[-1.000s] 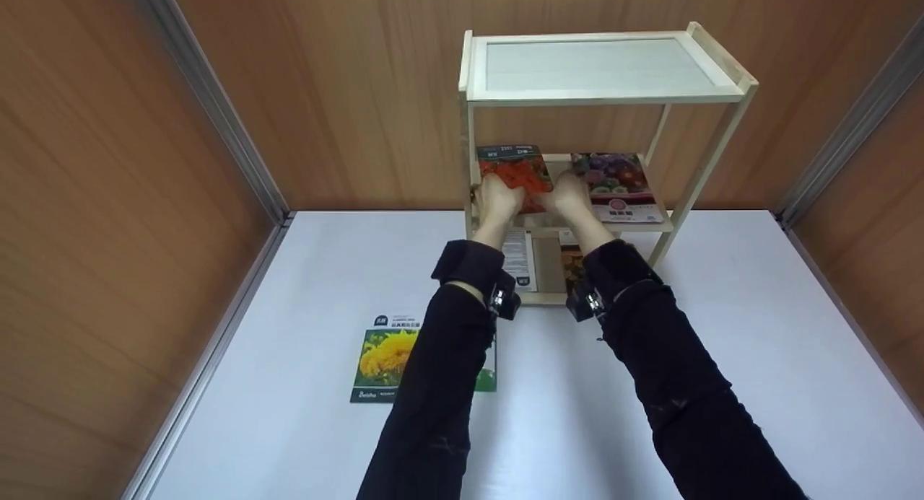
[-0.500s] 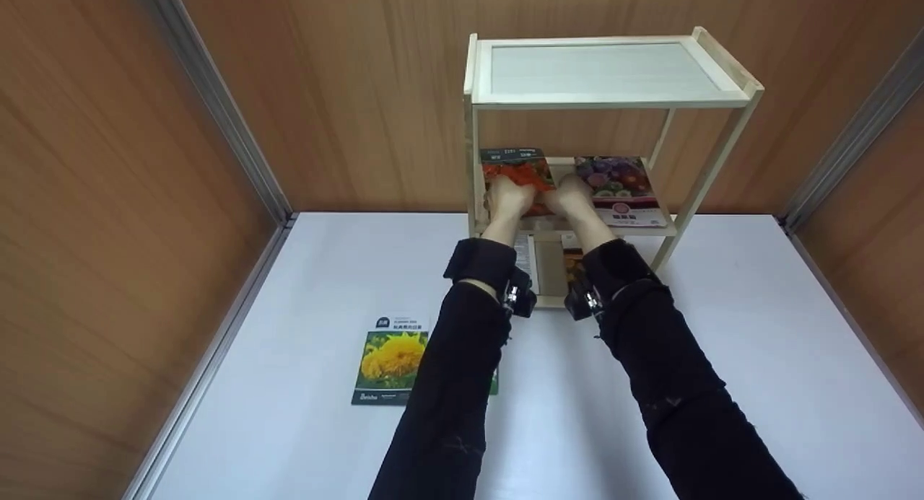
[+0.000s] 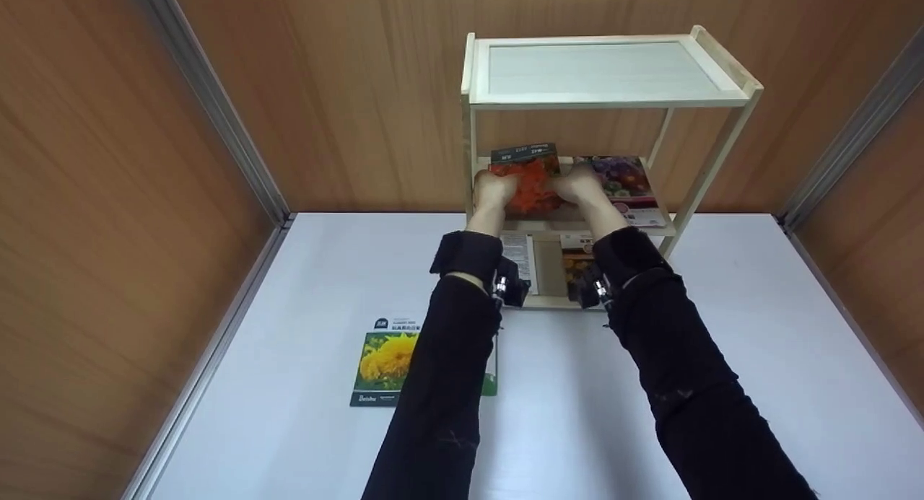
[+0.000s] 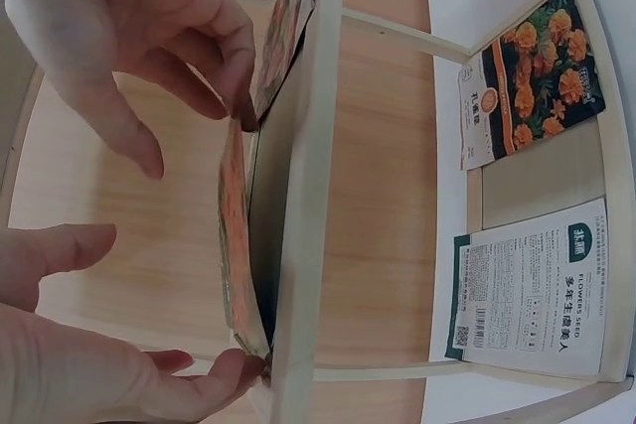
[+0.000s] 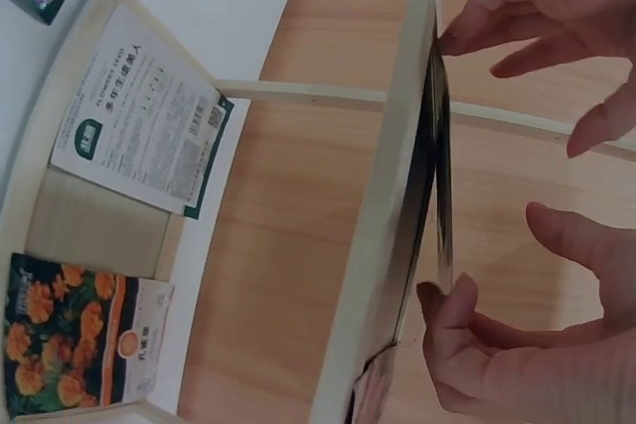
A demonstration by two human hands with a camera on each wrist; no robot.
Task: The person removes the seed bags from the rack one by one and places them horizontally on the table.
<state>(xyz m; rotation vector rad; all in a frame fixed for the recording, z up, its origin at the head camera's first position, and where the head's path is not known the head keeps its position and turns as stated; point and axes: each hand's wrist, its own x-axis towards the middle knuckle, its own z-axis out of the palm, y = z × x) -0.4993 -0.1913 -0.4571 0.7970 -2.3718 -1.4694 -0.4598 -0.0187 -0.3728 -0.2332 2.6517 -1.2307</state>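
The orange-flower seed packet [image 3: 530, 182], flat on the middle shelf [image 3: 653, 228] a second ago, is now tilted up off it, pinched at its edges by the left hand [image 3: 492, 191] and right hand [image 3: 582, 185]

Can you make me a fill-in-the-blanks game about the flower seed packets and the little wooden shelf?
1. Both hands hold the orange flower packet on the ____ shelf of the wooden rack.
2. The packet on the white table shows a ____ flower.
3. The rack's top shelf holds ____ packets.

Missing words: middle; yellow; no
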